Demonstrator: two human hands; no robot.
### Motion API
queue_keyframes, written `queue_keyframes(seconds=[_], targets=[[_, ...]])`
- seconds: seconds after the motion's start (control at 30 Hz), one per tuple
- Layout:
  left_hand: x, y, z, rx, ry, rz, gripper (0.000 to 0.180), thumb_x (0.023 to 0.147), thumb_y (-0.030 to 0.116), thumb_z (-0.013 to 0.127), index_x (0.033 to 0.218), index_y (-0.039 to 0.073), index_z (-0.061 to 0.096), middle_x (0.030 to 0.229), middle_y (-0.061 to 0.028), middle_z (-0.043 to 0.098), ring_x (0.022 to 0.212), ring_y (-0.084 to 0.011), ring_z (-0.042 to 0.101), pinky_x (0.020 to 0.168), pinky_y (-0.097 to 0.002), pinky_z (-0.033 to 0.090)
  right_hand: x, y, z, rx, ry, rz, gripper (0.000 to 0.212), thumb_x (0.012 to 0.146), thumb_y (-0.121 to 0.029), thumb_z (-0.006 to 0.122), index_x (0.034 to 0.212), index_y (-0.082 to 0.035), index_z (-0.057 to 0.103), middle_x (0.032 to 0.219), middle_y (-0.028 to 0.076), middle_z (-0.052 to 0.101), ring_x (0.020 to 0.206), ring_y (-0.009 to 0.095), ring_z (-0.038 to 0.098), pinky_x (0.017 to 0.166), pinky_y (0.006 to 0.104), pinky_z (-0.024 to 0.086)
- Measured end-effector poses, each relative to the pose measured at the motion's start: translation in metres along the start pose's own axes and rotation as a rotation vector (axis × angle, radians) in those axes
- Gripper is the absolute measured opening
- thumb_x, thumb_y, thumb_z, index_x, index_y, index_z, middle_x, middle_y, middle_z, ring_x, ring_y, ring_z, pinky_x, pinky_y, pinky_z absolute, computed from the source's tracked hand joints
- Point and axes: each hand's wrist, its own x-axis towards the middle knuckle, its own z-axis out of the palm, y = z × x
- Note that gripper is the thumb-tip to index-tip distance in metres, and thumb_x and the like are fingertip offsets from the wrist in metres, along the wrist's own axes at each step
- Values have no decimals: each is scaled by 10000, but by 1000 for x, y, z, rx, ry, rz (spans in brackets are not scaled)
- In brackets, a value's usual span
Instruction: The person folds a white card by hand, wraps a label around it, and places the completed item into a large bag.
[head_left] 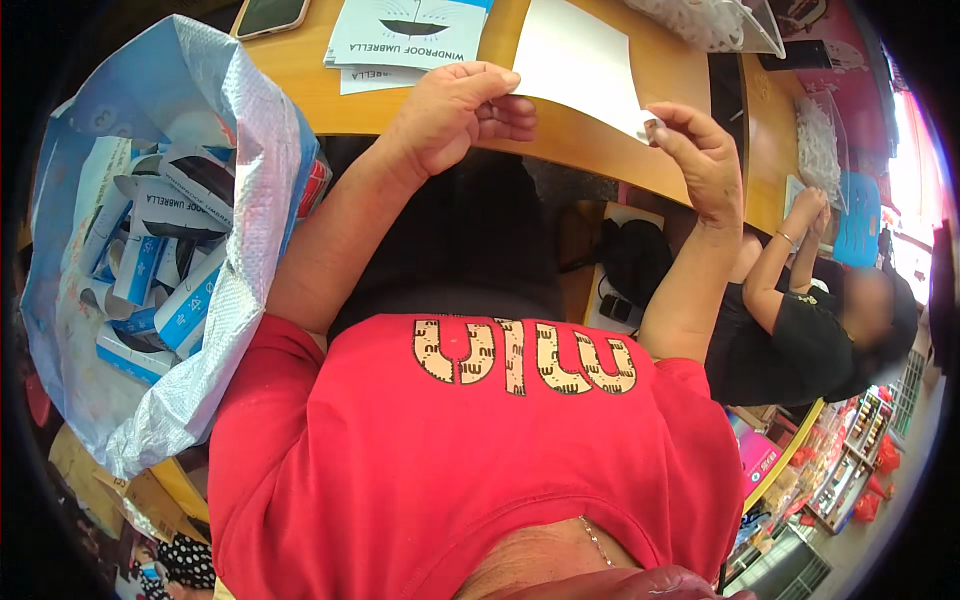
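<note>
A blank white sheet [575,65] lies at the near edge of the wooden table, its near side lifted between my hands. My left hand [455,115] is closed on its near left corner, thumb on top and the other fingers curled. My right hand [695,150] pinches the near right corner between thumb and fingers; a small brownish spot shows at those fingertips, too small to name. Just left of the sheet is a stack of printed cards [410,45] with an umbrella drawing, beside my left hand but apart from it.
At my left stands a large white-and-blue woven bag [265,130] holding several folded blue-and-white cards [185,310]. A phone [272,15] lies at the table's far left. Clear plastic pieces fill a bin [700,22] at the far right. Another person [790,330] sits on the right.
</note>
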Motion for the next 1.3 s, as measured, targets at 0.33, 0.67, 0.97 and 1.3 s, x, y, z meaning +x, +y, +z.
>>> queue_keyframes(seconds=[0.33,0.67,0.97,1.3], targets=[[-2,2,3,-20,33,5,126,791,135,506,778,9,507,698,-76,541,629,-193,562,641,-340,498,22,-37,-64,274,672,-525,168,709,60,530,871,39,491,750,150,571,511,138,507,448,221,428],[-7,0,7,-7,49,-39,116,795,139,508,735,39,506,673,-57,534,598,-149,538,613,-313,497,137,-55,-65,-635,706,-516,259,698,-150,553,925,-30,589,811,96,601,730,126,550,672,217,411],[-9,-3,2,76,-19,32,140,779,156,508,788,17,517,689,-64,547,624,-171,556,644,-338,490,-7,14,3,-350,301,-273,345,729,39,488,1054,-67,531,1045,55,519,942,122,491,746,209,388],[-59,-20,5,30,-173,-194,471,854,397,355,1075,-11,437,948,-140,560,833,-198,575,677,-326,494,-69,16,47,-305,-17,-596,195,607,23,607,801,-2,615,872,101,591,931,232,532,797,294,411]])
